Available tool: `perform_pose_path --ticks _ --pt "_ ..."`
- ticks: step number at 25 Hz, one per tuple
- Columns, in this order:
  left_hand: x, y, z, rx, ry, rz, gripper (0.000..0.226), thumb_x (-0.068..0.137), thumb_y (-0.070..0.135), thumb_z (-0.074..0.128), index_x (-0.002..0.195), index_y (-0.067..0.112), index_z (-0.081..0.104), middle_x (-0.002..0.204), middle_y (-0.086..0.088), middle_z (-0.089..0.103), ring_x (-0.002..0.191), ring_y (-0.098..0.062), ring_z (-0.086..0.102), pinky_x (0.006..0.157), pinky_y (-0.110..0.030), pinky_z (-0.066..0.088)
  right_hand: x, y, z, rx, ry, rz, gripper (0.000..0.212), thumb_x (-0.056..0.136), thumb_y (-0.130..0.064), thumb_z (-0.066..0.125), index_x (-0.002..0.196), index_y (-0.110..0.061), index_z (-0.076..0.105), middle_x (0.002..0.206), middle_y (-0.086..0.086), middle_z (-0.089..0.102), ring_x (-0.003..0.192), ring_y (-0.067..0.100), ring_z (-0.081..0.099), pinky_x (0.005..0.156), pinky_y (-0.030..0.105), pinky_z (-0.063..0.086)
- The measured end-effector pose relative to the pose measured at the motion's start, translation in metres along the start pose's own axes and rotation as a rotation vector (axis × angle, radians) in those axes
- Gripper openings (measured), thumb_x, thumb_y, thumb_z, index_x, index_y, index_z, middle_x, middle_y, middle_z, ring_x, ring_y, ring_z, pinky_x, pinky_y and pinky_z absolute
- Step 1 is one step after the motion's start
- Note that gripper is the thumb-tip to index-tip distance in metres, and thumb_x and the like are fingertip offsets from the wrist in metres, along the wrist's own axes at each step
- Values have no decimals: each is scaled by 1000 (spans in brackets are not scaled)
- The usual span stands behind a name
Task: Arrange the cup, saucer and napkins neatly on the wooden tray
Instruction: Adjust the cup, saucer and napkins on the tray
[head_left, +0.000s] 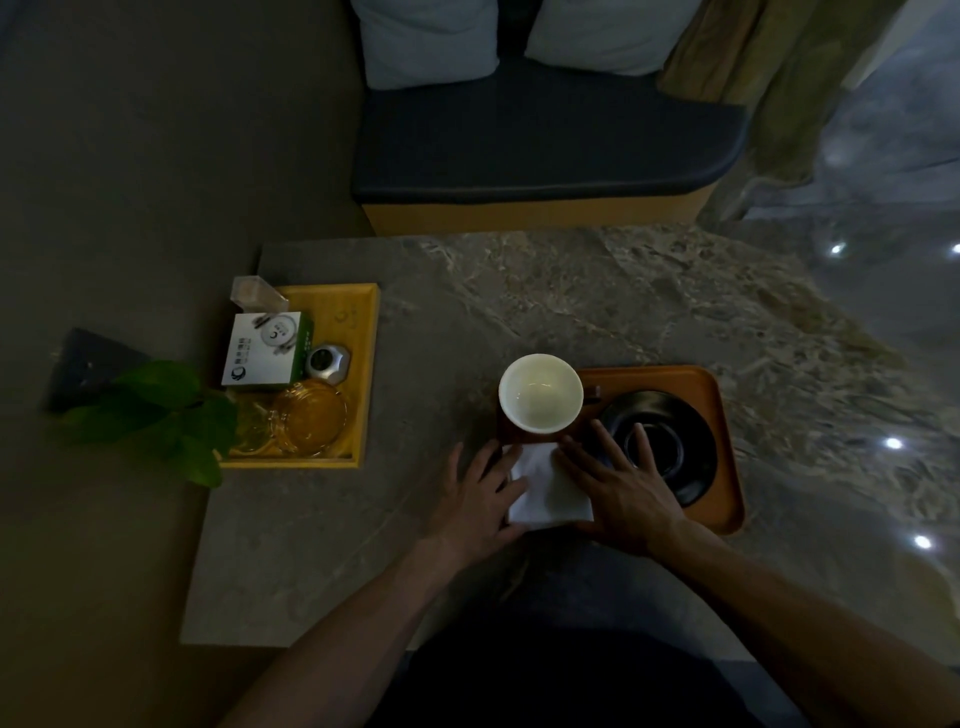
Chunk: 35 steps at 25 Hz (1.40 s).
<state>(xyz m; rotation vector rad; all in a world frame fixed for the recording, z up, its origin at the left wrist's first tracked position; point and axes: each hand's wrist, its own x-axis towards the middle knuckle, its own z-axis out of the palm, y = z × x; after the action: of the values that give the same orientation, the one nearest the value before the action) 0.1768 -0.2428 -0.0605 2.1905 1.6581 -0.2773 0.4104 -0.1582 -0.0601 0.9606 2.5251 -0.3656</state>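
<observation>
Cup (540, 395) and black saucer (670, 447) are placed apart on the wooden tray (722, 415); white napkins (548, 491) are squared by left hand (480, 501) and right hand (621, 491), fingers spread flat; cup remains off saucer.

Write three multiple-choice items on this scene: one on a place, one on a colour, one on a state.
1. Where is the cup?
A. on the saucer
B. at the tray's far left end
C. on the bench

2. What colour is the saucer?
A. white
B. yellow
C. black

3. What is in the cup?
A. nothing
B. a napkin
C. a spoon

B: it stands at the left end of the tray, beyond the napkin.
C: it is a dark disc.
A: its white inside shows bare.
</observation>
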Motion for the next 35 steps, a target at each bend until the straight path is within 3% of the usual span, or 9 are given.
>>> perform_pose_path --ticks 6,12,16,27,35 --pt "-1 6 0 4 -44 -33 64 93 58 43 148 30 28 163 1 14 149 -29 5 113 -61 -9 0 -2 -2 -25 -11 -11 91 85 -70 40 150 -34 -12 156 -8 -21 141 32 -32 105 68 -24" --pt "5 -1 -13 -14 -36 -1 63 91 63 42 145 29 38 161 1 22 149 -28 5 112 -60 -14 -2 -5 -1 -25 -14 4 89 84 -71 36 149 -35 -13 157 -8 -22 140 32 -32 103 66 -27" --pt "4 -5 -14 28 -63 5 64 91 63 43 146 32 35 163 -3 14 149 -30 -1 112 -63 -11 -2 -6 0 -16 -17 22 90 84 -72 36 149 -36 -13 156 -9 -23 139 32 -34 103 66 -27" --pt "1 -4 -5 0 -50 -44 64 90 63 45 146 35 33 163 -2 15 148 -32 6 114 -62 -6 -4 -11 -1 -6 -37 67 91 90 -57 49 145 -38 -22 157 -10 -25 138 34 -34 103 68 -22" --pt "-5 2 -11 -80 -57 -55 63 90 62 47 145 36 33 163 1 11 148 -30 4 116 -59 3 -25 -20 -16 67 -20 138 79 90 -62 43 152 -34 3 162 -8 -8 140 30 -29 111 67 -14"
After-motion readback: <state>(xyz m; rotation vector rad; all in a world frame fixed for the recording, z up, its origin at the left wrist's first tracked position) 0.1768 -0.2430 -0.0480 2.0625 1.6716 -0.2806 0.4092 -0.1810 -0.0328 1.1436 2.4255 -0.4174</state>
